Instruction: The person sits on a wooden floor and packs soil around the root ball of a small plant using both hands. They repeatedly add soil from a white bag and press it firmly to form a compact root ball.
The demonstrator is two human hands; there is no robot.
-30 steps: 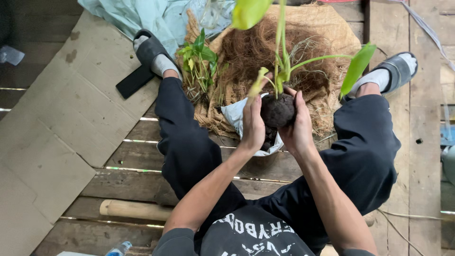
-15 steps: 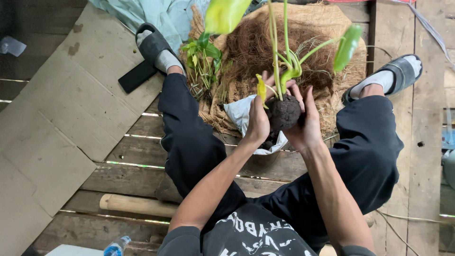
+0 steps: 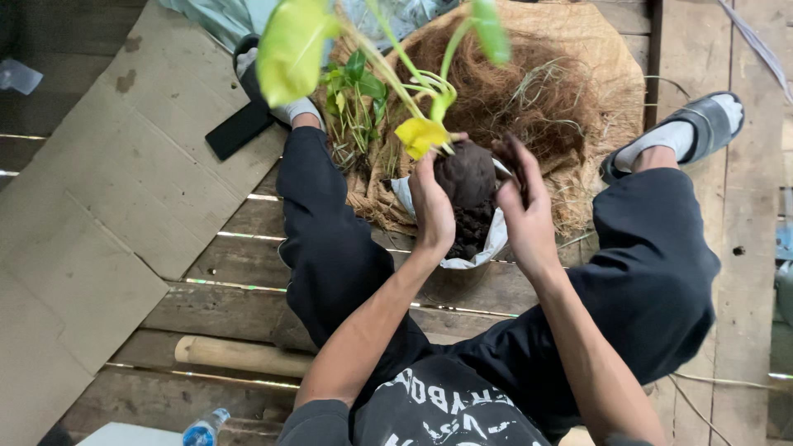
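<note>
The left hand point(image 3: 431, 206) is cupped around a dark ball of dirt point(image 3: 467, 173) at the bottom of a small plant point(image 3: 429, 116), with its fingers pressed against the side of the ball. The right hand point(image 3: 522, 206) is just beside the ball on the other side. Its fingers are spread and dirty, and I cannot tell if they touch the ball.

The ball is up in the air, between the person's knees, over a white bag with loose dirt point(image 3: 472, 235) in it.

The dirt ball looks soft and crumbly, so I think it would break if squeezed hard. It is best held from below and around the sides, with both hands. The stems look thin and bendy, and the yellow leaf point(image 3: 420, 135) looks weak, so those are bad places to hold.

Behind the bag is a pile of brown stringy fibre point(image 3: 512, 78) on a woven mat point(image 3: 607, 49). More little plants point(image 3: 355, 107) lie on it. It all sits on a wooden plank floor point(image 3: 248, 297).
</note>
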